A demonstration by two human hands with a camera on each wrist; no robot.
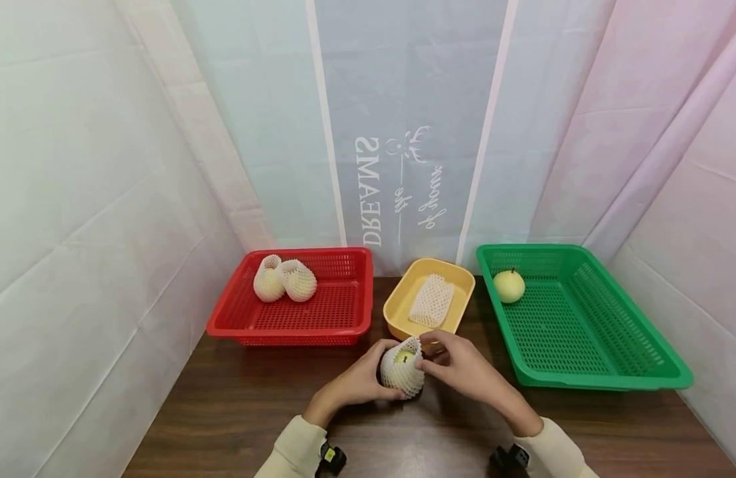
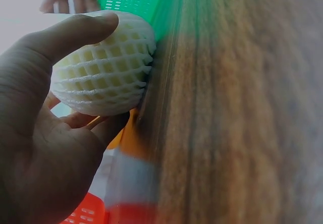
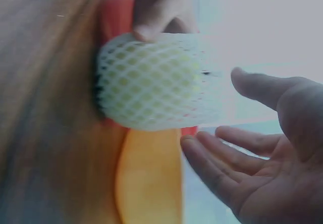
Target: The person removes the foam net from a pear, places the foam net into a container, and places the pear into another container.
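A pale yellow pear in a white foam net (image 1: 400, 380) stands on the table, its stem showing through the net's upper opening. My left hand (image 1: 363, 380) grips it from the left; in the left wrist view the thumb lies over the netted side and the other fingers curl beneath. On the other side my right hand (image 1: 465, 366) is beside the top of the net, thumb and fingers spread. The right wrist view shows a gap between these fingers and the foam net (image 3: 151, 82). Just behind is a yellow tray (image 1: 398, 302) with a flattened foam net (image 1: 432, 301) in it.
At the left a red basket (image 1: 296, 332) contains two pears in foam nets (image 1: 299, 282). A green basket (image 1: 589, 378) on the right holds a bare pear (image 1: 509, 286) near its left wall. The dark wooden table (image 1: 224, 405) meets hanging cloth at the back and sides.
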